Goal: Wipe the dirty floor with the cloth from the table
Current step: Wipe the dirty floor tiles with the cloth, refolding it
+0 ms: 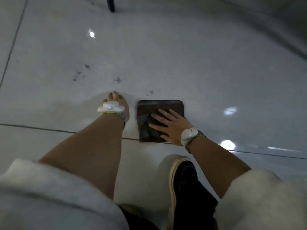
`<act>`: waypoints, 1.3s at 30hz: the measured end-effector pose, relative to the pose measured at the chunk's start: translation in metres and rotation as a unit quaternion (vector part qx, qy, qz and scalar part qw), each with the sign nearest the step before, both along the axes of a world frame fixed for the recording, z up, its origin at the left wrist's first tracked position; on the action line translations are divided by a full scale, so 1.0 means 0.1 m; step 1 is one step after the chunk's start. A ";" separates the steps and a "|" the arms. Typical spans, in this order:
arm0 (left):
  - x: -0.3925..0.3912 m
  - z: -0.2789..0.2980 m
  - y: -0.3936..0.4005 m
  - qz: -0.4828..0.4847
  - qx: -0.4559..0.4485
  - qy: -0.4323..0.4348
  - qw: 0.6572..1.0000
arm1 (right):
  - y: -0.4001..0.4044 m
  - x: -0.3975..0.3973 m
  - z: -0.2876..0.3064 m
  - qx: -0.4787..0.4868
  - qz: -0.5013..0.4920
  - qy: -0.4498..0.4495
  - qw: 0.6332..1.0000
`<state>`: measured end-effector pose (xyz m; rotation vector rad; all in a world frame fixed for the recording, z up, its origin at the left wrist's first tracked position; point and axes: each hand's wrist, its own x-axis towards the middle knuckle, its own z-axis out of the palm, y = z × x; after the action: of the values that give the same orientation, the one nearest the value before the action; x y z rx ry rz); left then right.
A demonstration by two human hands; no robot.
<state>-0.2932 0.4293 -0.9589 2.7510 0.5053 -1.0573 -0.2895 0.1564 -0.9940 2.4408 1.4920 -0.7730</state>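
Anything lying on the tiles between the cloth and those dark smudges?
Nothing visible. The right hand presses flat on the brown cloth; bare floor separates it from the smudges. The left hand rests beside that path.

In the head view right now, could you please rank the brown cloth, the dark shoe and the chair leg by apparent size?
1. dark shoe, though it lies nearest the camera, which inflates it.
2. brown cloth.
3. chair leg, farthest off and cut by the frame.
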 end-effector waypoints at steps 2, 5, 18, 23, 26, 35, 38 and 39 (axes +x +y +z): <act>-0.14 0.02 0.19 -0.036 0.049 0.025 0.998 | 0.06 0.05 -0.18 0.028 0.035 -0.026 0.999; -0.20 0.03 0.28 -0.052 0.036 0.022 0.998 | 0.14 0.06 -0.23 0.055 0.019 -0.028 0.998; -0.16 -0.30 0.50 0.032 0.068 0.027 0.997 | 0.61 -0.21 -0.47 0.065 -0.283 -0.050 0.956; -0.09 -0.37 0.53 0.036 0.074 0.050 0.995 | 0.92 0.08 -0.50 0.053 -0.457 -0.069 0.885; -0.10 -0.35 0.55 0.039 0.052 0.031 0.997 | 1.09 0.48 -0.50 0.047 -0.531 -0.080 0.842; -0.07 -0.39 0.58 0.054 0.030 0.037 0.997 | 1.41 2.10 -0.54 0.022 -0.346 -0.070 0.935; -0.10 -0.35 0.58 0.060 0.014 0.038 0.997 | 1.39 1.87 -0.54 0.063 -0.193 -0.089 0.975; -0.12 -0.33 0.59 0.062 0.013 0.034 0.997 | 1.34 1.74 -0.55 0.079 -0.145 -0.093 0.982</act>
<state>-0.3049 0.4879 -0.9924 2.6727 0.6958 -1.1259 -0.1155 0.2904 -1.0494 2.8002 1.1880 -0.4701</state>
